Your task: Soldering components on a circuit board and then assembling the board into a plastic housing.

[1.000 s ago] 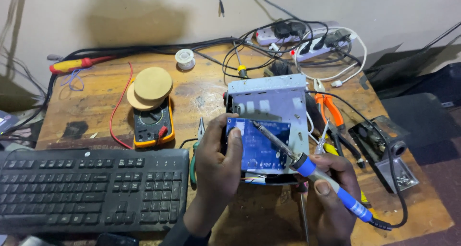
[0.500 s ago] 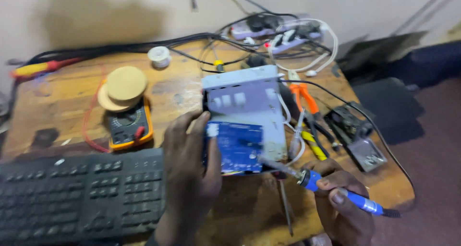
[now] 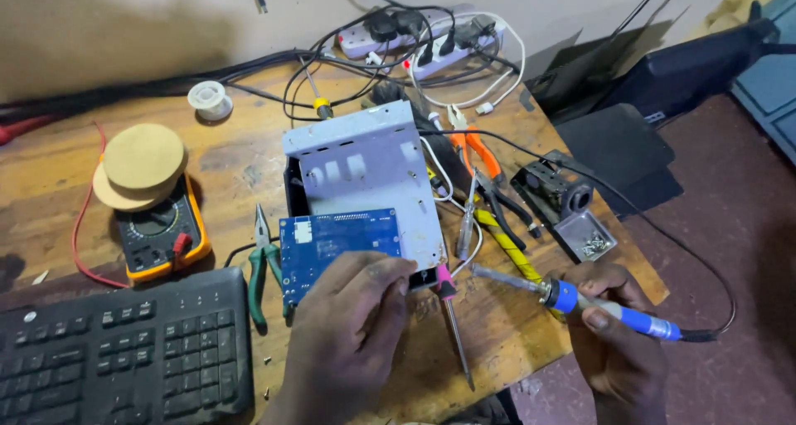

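Left hand (image 3: 352,334) had its grip on the blue circuit board (image 3: 336,242), mid-frame against the grey metal case (image 3: 361,172) on the table (image 3: 240,164). Right hand (image 3: 609,342), lower right, was wrapped around the soldering iron (image 3: 613,313), tip looked clear of the board, I think.

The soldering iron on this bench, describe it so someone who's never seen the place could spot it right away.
Start at the grey metal chassis in the middle of the wooden workbench, then look toward its near right corner. There the right hand holds the soldering iron. Unlike the screwdrivers and pliers beside it, it has a blue grip, a bare metal tip and a black cord trailing off.
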